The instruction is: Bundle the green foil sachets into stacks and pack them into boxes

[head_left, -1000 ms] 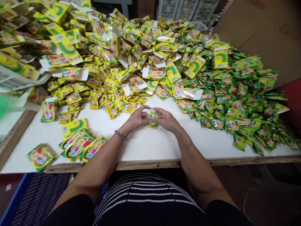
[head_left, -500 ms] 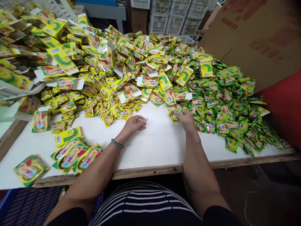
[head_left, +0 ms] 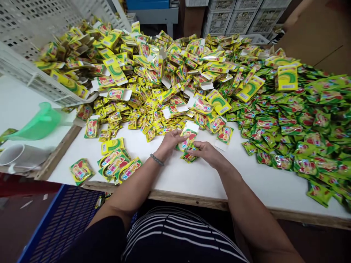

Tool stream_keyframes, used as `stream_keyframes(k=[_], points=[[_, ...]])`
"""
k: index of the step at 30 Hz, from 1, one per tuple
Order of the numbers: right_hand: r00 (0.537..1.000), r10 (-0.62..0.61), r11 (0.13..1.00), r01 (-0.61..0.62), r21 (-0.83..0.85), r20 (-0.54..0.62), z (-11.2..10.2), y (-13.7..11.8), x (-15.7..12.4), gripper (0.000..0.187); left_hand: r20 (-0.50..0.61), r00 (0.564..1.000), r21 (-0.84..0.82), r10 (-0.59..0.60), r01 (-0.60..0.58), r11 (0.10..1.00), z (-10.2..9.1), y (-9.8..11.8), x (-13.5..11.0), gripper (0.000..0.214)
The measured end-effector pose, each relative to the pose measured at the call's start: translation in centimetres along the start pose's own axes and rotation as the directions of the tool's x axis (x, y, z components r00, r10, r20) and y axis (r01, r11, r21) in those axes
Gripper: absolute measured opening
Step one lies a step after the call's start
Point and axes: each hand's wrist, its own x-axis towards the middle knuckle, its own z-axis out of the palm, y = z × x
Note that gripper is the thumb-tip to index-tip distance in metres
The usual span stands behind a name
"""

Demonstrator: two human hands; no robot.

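Note:
Over the white tabletop, my left hand grips a small yellow-green candy box whose white end flap stands open. Close by its lower end, my right hand pinches a shiny green candy packet. The packet touches or overlaps the box; I cannot tell whether any of it is inside. Just beyond my hands lie more small boxes, among them a yellow one and an upright-printed one. A heap of small yellow packets lies behind my left hand.
Green packets are piled along the right side. Several filled-looking boxes lie front left. A white plastic basket, a green scoop and a white mug stand at left. Below the table edge is a blue crate.
My view has swung left. My left hand has taken hold of a box, and my right hand has come from the green pile to meet it, holding a packet.

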Motion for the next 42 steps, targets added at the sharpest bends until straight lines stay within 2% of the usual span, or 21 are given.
stream_keyframes(k=[2, 3, 4, 6, 8, 10, 13, 16, 19, 23, 25, 28, 30, 35, 38, 42], points=[[1.0, -0.003, 0.994, 0.005, 0.109, -0.022, -0.9, -0.2, 0.1, 0.032, 0.005, 0.997, 0.088, 0.081, -0.081, 0.993, -0.4, 0.5, -0.2, 0.039], [0.995, -0.023, 0.985, 0.04, 0.17, -0.1, -1.5, -0.3, 0.2, 0.033, 0.016, 0.993, 0.161, 0.119, -0.121, 0.98, -0.5, 0.7, -0.3, 0.035], [0.967, -0.065, 0.974, 0.115, 0.197, -0.245, -2.1, -0.2, 0.5, 0.034, 0.04, 0.989, 0.241, 0.145, -0.151, 0.959, -0.6, 0.9, -0.4, 0.032], [0.871, -0.137, 0.956, 0.241, 0.167, -0.471, -3.0, -0.1, 1.0, 0.034, 0.101, 0.982, 0.368, 0.159, -0.186, 0.911, -0.5, 1.0, -0.7, 0.029], [0.815, -0.193, 0.96, 0.271, 0.065, -0.546, -3.5, 0.3, 1.5, 0.034, 0.156, 0.978, 0.405, 0.141, -0.194, 0.894, -0.1, 0.9, -0.9, 0.033], [0.81, -0.229, 0.969, 0.245, -0.043, -0.541, -3.7, 0.8, 1.8, 0.034, 0.19, 0.974, 0.372, 0.121, -0.185, 0.909, 0.3, 0.6, -1.0, 0.042], [0.841, -0.244, 0.97, 0.218, -0.11, -0.482, -4.2, 1.5, 1.9, 0.034, 0.199, 0.975, 0.299, 0.1, -0.158, 0.941, 0.5, 0.2, -1.0, 0.053], [0.883, -0.234, 0.972, 0.213, -0.097, -0.407, -4.9, 1.8, 1.8, 0.033, 0.185, 0.979, 0.236, 0.087, -0.13, 0.963, 0.4, -0.1, -0.8, 0.055], [0.901, -0.233, 0.972, 0.231, -0.05, -0.366, -5.1, 1.6, 1.6, 0.031, 0.164, 0.983, 0.162, 0.08, -0.106, 0.981, 0.3, -0.3, -0.6, 0.056], [0.901, -0.236, 0.962, 0.269, 0.042, -0.363, -5.0, 0.9, 1.5, 0.034, 0.139, 0.987, 0.106, 0.076, -0.091, 0.99, 0.4, -0.5, -0.4, 0.058], [0.886, -0.259, 0.956, 0.291, 0.025, -0.386, -5.0, 0.7, 1.4, 0.035, 0.139, 0.987, 0.106, 0.084, -0.099, 0.989, 0.3, -0.6, -0.3, 0.057], [0.857, -0.308, 0.951, 0.293, -0.101, -0.413, -5.4, 0.7, 1.1, 0.031, 0.134, 0.984, 0.166, 0.117, -0.138, 0.976, 0.1, -0.8, -0.2, 0.055], [0.859, -0.326, 0.94, 0.251, -0.23, -0.394, -5.7, 0.6, 0.9, 0.03, 0.129, 0.981, 0.254, 0.148, -0.177, 0.951, -0.1, -0.8, -0.2, 0.052], [0.871, -0.409, 0.832, 0.233, -0.504, -0.272, -5.3, -0.2, 0.5, 0.024, 0.218, 0.954, 0.539, 0.207, -0.295, 0.789, 0.0, -0.3, -0.7, 0.045], [0.885, -0.355, 0.853, 0.176, -0.491, -0.301, -5.0, -0.4, 0.5, 0.025, 0.254, 0.952, 0.62, 0.171, -0.296, 0.727, 0.4, 0.1, -1.1, 0.047], [0.858, -0.279, 0.908, 0.089, -0.41, -0.432, -4.9, -0.3, 0.8, 0.031, 0.248, 0.956, 0.589, 0.157, -0.277, 0.759, 0.8, 0.5, -1.1, 0.051]])
